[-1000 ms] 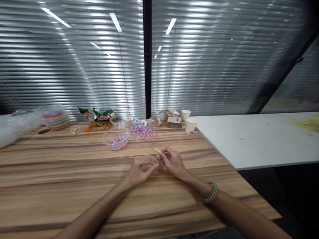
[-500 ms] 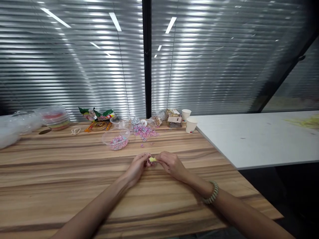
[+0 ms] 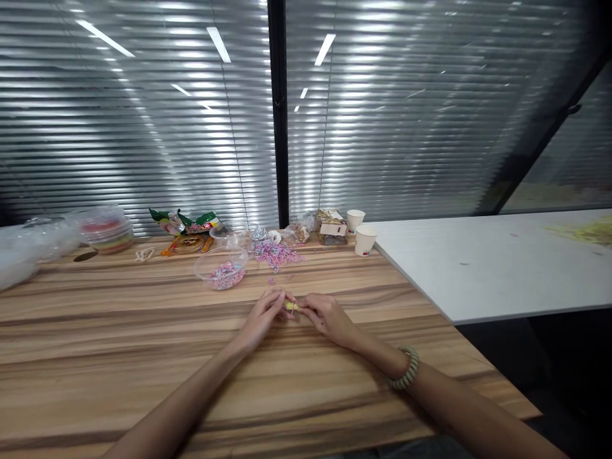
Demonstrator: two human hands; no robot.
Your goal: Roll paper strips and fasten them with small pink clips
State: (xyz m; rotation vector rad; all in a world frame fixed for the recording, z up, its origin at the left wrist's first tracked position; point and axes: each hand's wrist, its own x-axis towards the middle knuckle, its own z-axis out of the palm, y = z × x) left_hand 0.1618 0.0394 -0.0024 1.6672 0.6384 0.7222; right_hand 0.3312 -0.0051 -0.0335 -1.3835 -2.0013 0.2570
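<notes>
Between my two hands, just above the wooden table [image 3: 296,395], is a small soft-looking yellow piece [image 3: 291,306] with thin pink and purple bits on it. The fingers and thumb of my left hand [image 3: 266,310] pinch its left end. My right hand [image 3: 327,315], with a beaded bracelet [image 3: 406,370] on the wrist, is closed around its right end, where fingers hide part of it. Beyond my hands lies a loose heap of pink, purple and blue short strands [image 3: 277,254]. A clear round bowl [image 3: 203,266] to the left holds more such strands.
Two paper cups [image 3: 366,241] stand at the back right, beside a small box [image 3: 333,227]. At the back left are a green snack bag [image 3: 191,222] and stacked plastic tubs [image 3: 105,229]. A white table [image 3: 497,274] adjoins on the right, with yellow shreds [image 3: 588,231].
My left hand's fingers and thumb have moved over the yellow piece and cover more of it. My right hand has barely moved.
</notes>
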